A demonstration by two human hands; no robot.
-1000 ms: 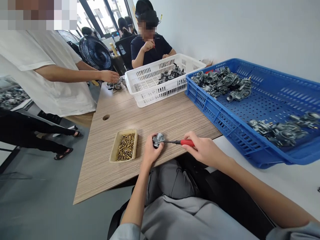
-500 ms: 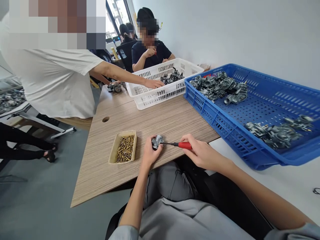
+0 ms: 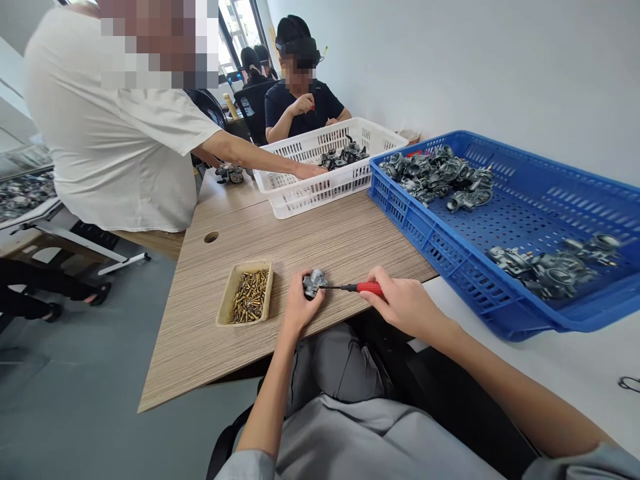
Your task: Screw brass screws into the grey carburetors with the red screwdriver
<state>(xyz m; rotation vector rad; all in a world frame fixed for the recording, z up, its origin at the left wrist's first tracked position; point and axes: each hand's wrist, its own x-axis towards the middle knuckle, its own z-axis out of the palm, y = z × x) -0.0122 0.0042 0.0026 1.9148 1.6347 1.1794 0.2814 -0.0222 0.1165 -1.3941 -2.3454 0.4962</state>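
My left hand (image 3: 301, 300) is closed around a small grey metal carburetor (image 3: 315, 281) near the table's front edge. In my right hand (image 3: 403, 301) is a screwdriver (image 3: 369, 288) with a red handle and a dark shaft. The shaft points left and its tip meets the side of the carburetor; the exact contact spot is too small to make out. Left of my hands stands a cream plastic tub (image 3: 271, 293) full of small brass-coloured threaded parts (image 3: 250, 293).
A blue crate (image 3: 425, 230) with carburetors in two groups stands at the right. Behind the table's middle is a white basket (image 3: 300, 205) holding more carburetors, with a co-worker's hand (image 3: 310, 171) inside. Another person (image 3: 303, 100) sits beyond. The wooden table (image 3: 195, 333) has a round hole.
The co-worker in the white shirt has shifted slightly to the right, their hand still in the white basket. My hands, the carburetor and the screwdriver are almost unmoved.
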